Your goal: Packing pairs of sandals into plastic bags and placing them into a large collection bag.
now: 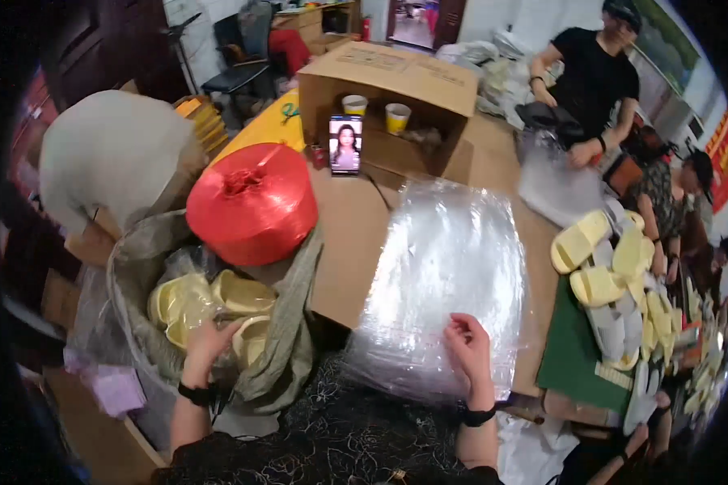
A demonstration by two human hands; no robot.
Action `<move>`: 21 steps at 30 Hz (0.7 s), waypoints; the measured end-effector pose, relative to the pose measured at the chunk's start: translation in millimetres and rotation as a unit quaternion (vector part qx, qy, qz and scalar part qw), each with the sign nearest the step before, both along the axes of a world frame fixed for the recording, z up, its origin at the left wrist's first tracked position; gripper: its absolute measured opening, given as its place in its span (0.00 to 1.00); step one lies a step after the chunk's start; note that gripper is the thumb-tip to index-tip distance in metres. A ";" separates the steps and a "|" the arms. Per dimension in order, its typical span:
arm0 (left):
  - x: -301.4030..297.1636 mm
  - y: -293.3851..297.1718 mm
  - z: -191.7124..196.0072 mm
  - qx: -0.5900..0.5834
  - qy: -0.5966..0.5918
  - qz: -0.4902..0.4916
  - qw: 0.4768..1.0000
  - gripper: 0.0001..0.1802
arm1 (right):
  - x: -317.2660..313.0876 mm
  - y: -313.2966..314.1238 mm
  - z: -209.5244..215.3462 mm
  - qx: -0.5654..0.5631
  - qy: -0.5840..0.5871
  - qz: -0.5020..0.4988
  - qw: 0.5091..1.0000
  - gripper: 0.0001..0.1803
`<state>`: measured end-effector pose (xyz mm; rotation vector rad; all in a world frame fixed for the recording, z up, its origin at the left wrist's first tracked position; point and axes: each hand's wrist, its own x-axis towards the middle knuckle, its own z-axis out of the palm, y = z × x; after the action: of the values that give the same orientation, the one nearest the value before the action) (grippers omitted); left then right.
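My left hand reaches into a large sack at my left and grips a pale yellow slipper among several others. My right hand rests on a stack of clear plastic bags lying on the cardboard-covered table, its fingers pinching the top bag near the front edge. A black band sits on each wrist.
A big red spool of twine stands by the sack. Behind are an open cardboard box with two paper cups and a phone propped upright. Yellow slippers are piled at right. Other people work at the left, far right and back.
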<state>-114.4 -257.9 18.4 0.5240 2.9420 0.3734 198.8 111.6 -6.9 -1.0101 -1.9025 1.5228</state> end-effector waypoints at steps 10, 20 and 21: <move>93.0 174.1 74.3 0.245 0.003 -0.478 0.844 0.24 | -14.8 -14.8 -12.2 -0.023 0.034 0.037 0.998 0.22; 87.9 271.8 -44.9 0.163 0.016 -0.592 0.789 0.28 | 75.3 113.0 14.0 0.051 0.144 -0.293 0.944 0.19; 89.8 272.4 -51.8 0.171 0.003 -0.578 0.798 0.28 | 86.9 137.4 14.3 0.091 0.116 -0.349 0.926 0.22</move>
<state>-24.6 14.5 -33.4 2.1207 1.9510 0.6751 285.6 249.0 7.4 -1.1876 -1.2807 0.9748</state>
